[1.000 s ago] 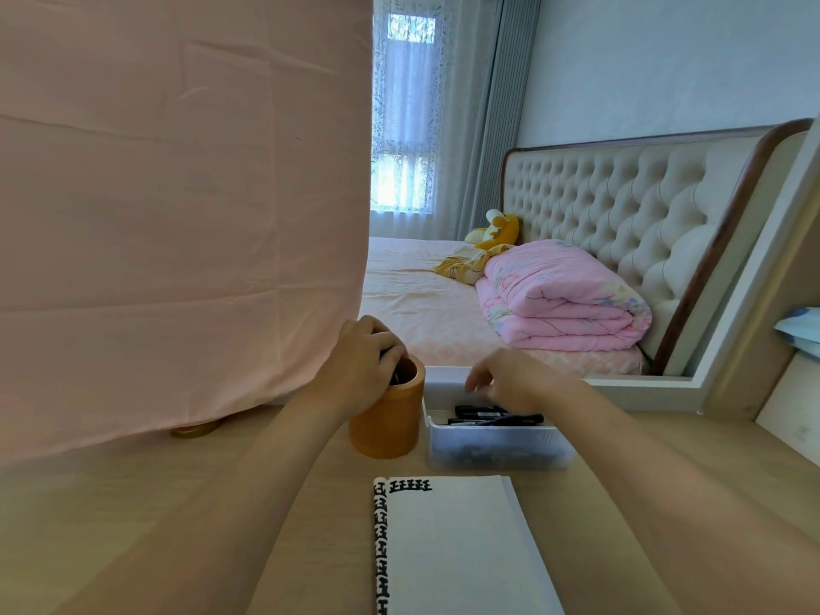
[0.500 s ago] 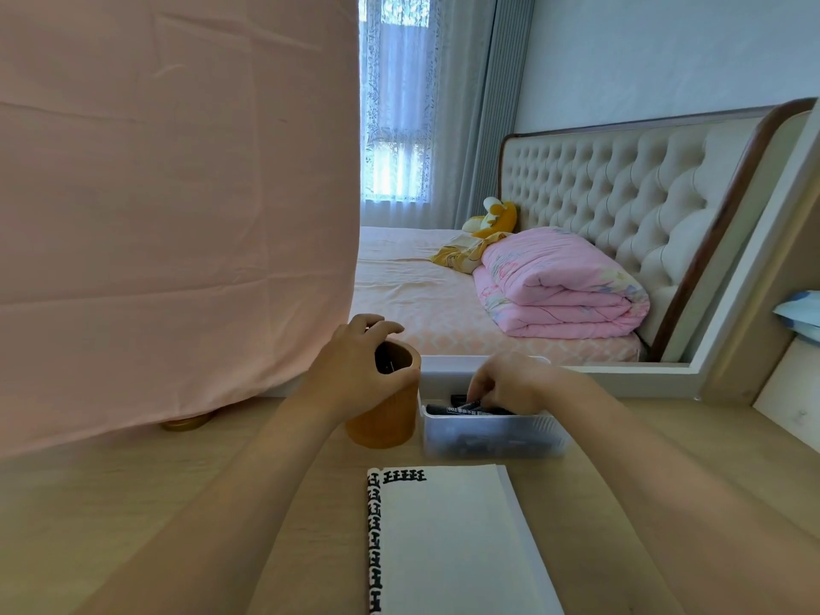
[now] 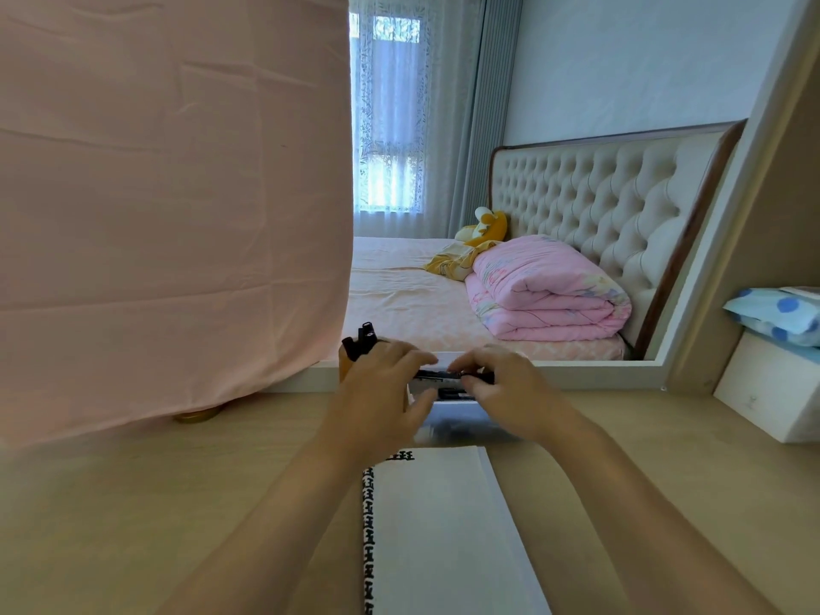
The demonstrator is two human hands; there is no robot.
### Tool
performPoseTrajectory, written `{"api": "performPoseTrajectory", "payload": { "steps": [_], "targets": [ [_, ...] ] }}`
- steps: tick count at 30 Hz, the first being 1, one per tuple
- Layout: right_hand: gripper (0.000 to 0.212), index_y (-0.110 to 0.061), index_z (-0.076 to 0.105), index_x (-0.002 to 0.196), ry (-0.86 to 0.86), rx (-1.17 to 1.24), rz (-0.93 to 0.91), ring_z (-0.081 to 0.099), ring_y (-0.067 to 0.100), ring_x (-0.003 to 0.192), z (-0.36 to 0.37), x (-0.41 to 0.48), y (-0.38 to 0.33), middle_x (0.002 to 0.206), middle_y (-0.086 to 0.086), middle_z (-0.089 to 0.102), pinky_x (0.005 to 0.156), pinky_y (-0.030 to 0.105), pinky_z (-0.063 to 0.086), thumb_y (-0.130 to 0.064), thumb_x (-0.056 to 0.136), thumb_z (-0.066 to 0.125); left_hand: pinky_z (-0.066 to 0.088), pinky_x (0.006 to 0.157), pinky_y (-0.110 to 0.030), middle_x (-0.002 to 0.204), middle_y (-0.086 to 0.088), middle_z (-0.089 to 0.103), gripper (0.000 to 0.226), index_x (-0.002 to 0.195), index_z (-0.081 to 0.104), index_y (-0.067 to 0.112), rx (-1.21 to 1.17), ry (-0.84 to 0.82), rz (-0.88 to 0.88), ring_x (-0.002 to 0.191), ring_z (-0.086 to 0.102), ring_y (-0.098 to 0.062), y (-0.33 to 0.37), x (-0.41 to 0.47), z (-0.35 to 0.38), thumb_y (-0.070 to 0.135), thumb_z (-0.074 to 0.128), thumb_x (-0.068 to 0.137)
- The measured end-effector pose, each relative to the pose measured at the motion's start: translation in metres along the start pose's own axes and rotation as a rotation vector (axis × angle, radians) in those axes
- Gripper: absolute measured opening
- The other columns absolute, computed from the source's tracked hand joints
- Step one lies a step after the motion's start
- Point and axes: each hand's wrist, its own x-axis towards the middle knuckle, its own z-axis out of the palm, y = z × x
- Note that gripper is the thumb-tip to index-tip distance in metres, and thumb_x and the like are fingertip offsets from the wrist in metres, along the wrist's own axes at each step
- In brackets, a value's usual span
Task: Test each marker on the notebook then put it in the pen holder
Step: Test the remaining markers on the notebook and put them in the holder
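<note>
A black marker is held level just above the clear plastic box at the far side of the desk. My right hand pinches its right part, and my left hand grips its left end between fingers and thumb. More black markers lie in the box. The orange pen holder stands left of the box, mostly hidden behind my left hand, with several black markers sticking out of it. The open white notebook lies on the desk in front of the box, black test marks at its top left.
A pink cloth hangs over the left back of the wooden desk, with a gold-coloured base under its edge. A white box sits at the right. Beyond the desk is a bed.
My left hand left the pen holder and moved right to the marker. My right hand lifted a marker out of the box, and both hands now hold it.
</note>
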Motion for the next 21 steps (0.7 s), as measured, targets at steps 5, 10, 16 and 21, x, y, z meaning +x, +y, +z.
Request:
{"api": "performPoseTrajectory", "payload": {
  "steps": [5, 10, 16, 21],
  "targets": [
    [0.028, -0.024, 0.068, 0.11, 0.074, 0.327, 0.077, 0.065, 0.009, 0.08, 0.019, -0.032, -0.017, 0.086, -0.003, 0.068, 0.075, 0.019, 0.055, -0.005, 0.088, 0.067, 0.04, 0.076, -0.008, 0.104, 0.017, 0.061, 0.021, 0.113, 0.067, 0.026, -0.095, -0.049, -0.088, 0.091, 0.051, 0.002, 0.003, -0.033, -0.006, 0.024, 0.066, 0.092],
    [0.018, -0.019, 0.073, 0.105, 0.104, 0.806, 0.238, 0.066, 0.013, 0.078, 0.043, -0.045, -0.029, 0.084, -0.002, 0.075, 0.075, 0.029, 0.055, -0.008, 0.093, 0.066, 0.046, 0.066, -0.011, 0.085, 0.018, 0.063, 0.02, 0.103, 0.067, 0.026, -0.285, -0.087, -0.195, 0.078, 0.061, -0.002, 0.011, -0.052, -0.015, 0.027, 0.075, 0.085],
    [0.017, -0.023, 0.058, 0.109, -0.071, 0.634, 0.138, 0.07, 0.022, 0.082, 0.054, -0.038, -0.027, 0.082, 0.002, 0.07, 0.087, 0.044, 0.057, -0.018, 0.106, 0.042, 0.047, 0.065, -0.02, 0.082, 0.018, 0.063, 0.018, 0.095, 0.07, 0.031, -0.281, -0.058, -0.204, 0.08, 0.059, -0.008, 0.009, -0.072, -0.006, 0.042, 0.056, 0.094],
    [0.024, -0.047, 0.045, 0.126, -0.285, 0.148, 0.048, 0.054, 0.006, 0.075, 0.057, -0.039, -0.014, 0.087, -0.01, 0.055, 0.074, 0.031, 0.047, -0.036, 0.107, 0.036, 0.047, 0.068, -0.02, 0.09, 0.017, 0.062, 0.013, 0.11, 0.061, 0.031, -0.309, 0.069, -0.305, 0.083, 0.058, -0.006, -0.007, -0.072, -0.005, 0.029, 0.054, 0.098]
  ]
}}
